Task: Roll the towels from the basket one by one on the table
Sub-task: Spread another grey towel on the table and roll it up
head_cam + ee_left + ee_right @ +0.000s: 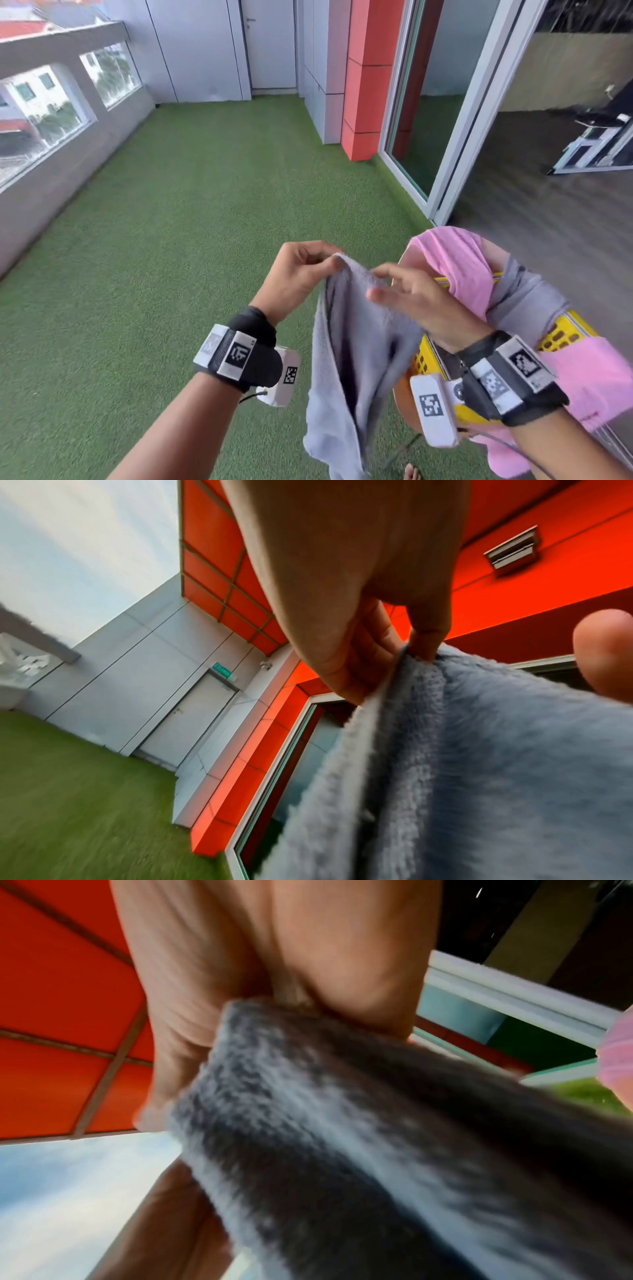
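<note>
Grey towel [356, 329]: held up in the air over the artificial grass [178, 246], just left of the basket; its top edge is stretched between the two hands and the rest hangs down in loose folds, lower end out of the head view near a bare foot [412, 472].
Left hand [297, 270]: clamped on the towel's upper left corner, thumb and curled fingers pinching the edge; the left wrist view shows the cloth gripped between fingertip and thumb [426, 645].
Right hand [416, 303]: on the towel's top edge to the right of the left hand, palm side against the cloth. Head view shows the fingers fairly straight and blurred; right wrist view shows the thumb [359, 969] and palm closing on a fold of the towel [342, 1123], so it grips the cloth.
Hands: close together, not touching, only a short stretch of towel edge between them.
Basket [561, 337]: yellow slotted plastic, at the lower right beside the sliding glass door [442, 113].
Pink towels [459, 263]: draped over the basket's rim and side.
Second grey towel [527, 301]: bunched on the basket's top, touching the pink cloth.
Table: cannot tell where it stands.
</note>
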`<state>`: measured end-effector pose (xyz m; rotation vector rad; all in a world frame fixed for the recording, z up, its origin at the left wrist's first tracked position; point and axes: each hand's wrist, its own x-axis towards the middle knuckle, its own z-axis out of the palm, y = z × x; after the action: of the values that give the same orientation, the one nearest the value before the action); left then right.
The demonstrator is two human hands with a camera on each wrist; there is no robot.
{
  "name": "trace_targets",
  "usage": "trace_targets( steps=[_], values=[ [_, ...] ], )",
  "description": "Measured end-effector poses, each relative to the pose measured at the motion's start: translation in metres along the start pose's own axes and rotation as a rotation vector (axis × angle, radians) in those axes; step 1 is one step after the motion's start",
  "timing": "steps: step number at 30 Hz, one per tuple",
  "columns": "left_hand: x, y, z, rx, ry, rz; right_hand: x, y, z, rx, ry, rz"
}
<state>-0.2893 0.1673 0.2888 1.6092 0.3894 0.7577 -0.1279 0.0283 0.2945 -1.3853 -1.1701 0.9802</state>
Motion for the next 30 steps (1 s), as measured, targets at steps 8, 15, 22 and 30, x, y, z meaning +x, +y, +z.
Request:
trace_targets(
  steps=[8,15,22,30],
  values=[
    [0.000,-0.011,0.004,0.109,-0.159,-0.076,0.019,-0.031,-0.018,0.375,0.137,-0.090],
    [0.010,0.015,0.002,0.112,-0.121,0.012,0.008,-0.010,0.007,0.185,-0.040,0.001],
    [0.011,0.017,-0.004,0.051,-0.044,0.028,0.010,-0.023,-0.010,0.148,0.007,-0.009],
    [0.007,0.015,-0.001,0.172,-0.122,0.000,0.016,-0.041,-0.029,0.469,0.121,-0.056]
  ],
)
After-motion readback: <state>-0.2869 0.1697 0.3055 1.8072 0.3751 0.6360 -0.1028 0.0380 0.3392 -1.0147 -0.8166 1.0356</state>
